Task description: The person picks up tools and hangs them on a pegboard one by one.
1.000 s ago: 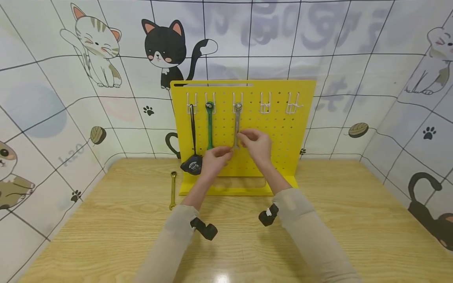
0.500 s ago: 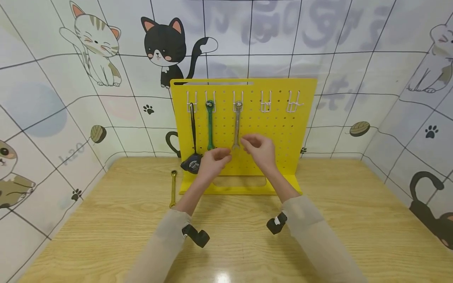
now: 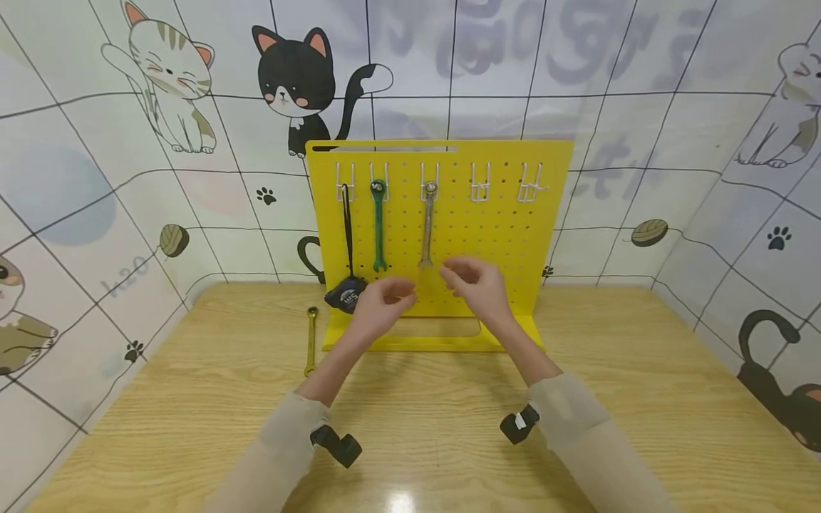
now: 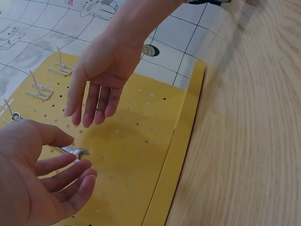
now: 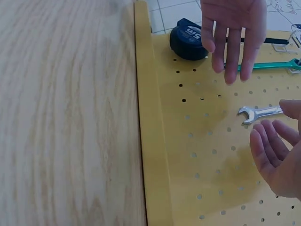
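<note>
A silver wrench hangs by its ring end from the middle white hook of the yellow pegboard. My left hand is in front of the board, left of and below the wrench's lower end, with loosely bent fingers holding nothing. On the other side my right hand hovers to the right of that end, its fingers also relaxed and apart from the tool. In the right wrist view the wrench's open jaw is free of both hands. A green wrench hangs to the left, beside a black tape measure on its strap.
A gold wrench lies on the wooden table, left of the board's foot. Two white hooks at the board's right bear no tools. A cat-patterned wall covering stands behind.
My right hand let go of the silver wrench's shaft and drew back to the right and down. My left hand moved slightly down and left. The wrench stayed hanging on its hook.
</note>
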Action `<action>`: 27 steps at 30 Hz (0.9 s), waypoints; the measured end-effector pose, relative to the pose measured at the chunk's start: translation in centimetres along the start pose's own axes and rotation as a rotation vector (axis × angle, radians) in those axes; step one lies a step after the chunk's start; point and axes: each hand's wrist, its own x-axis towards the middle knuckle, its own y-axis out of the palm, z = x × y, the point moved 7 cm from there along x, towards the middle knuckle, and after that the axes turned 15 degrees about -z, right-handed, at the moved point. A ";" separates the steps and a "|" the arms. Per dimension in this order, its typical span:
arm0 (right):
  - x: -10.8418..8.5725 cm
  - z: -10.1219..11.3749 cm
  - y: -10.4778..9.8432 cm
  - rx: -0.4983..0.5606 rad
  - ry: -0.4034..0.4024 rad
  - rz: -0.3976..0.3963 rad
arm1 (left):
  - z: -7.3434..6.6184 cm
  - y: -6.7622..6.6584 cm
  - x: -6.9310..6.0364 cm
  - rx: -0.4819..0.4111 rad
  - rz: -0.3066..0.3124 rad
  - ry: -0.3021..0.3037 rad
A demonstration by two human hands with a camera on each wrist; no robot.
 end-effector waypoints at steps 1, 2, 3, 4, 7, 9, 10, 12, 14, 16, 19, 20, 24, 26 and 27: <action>-0.1 -0.5 0.0 -0.002 0.007 0.007 | 0.1 -0.1 -0.1 0.007 0.000 0.003; -0.2 -0.8 0.0 0.000 0.014 0.014 | 0.2 -0.3 -0.2 0.015 -0.001 0.006; -0.3 -1.0 0.1 0.005 0.023 0.022 | 0.4 -0.4 -0.3 0.024 -0.003 0.007; -0.4 -1.2 0.1 0.011 0.031 0.030 | 0.6 -0.6 -0.4 0.032 -0.007 0.010; -0.9 -1.3 0.2 0.036 0.045 0.053 | 1.1 -1.0 -0.6 0.049 -0.015 0.013; -1.3 -1.4 0.3 0.045 0.046 0.067 | 1.4 -1.3 -0.8 0.058 -0.017 0.019; -1.4 -1.5 0.4 0.048 0.043 0.075 | 1.4 -1.4 -0.9 0.065 -0.019 0.028; -1.7 -1.6 0.6 0.051 0.039 0.093 | 1.5 -1.6 -1.1 0.075 -0.018 0.038; -2.1 -1.7 0.8 0.047 0.038 0.112 | 1.6 -1.9 -1.3 0.079 -0.015 0.040; -2.5 -1.9 1.1 0.038 0.035 0.133 | 1.8 -2.3 -1.6 0.084 -0.013 0.037; -3.1 -2.0 1.6 0.028 0.027 0.165 | 2.3 -3.0 -2.2 0.095 -0.011 0.026; -3.4 -2.1 1.8 0.026 0.024 0.179 | 2.5 -3.3 -2.4 0.105 -0.014 0.023; -4.3 -2.3 2.7 0.020 0.028 0.248 | 3.3 -4.5 -3.1 0.153 -0.027 0.017; -4.7 -2.5 3.2 0.013 0.035 0.280 | 3.7 -5.1 -3.3 0.167 -0.031 0.006; -4.9 -2.5 3.4 0.010 0.042 0.291 | 3.9 -5.4 -3.4 0.171 -0.027 0.007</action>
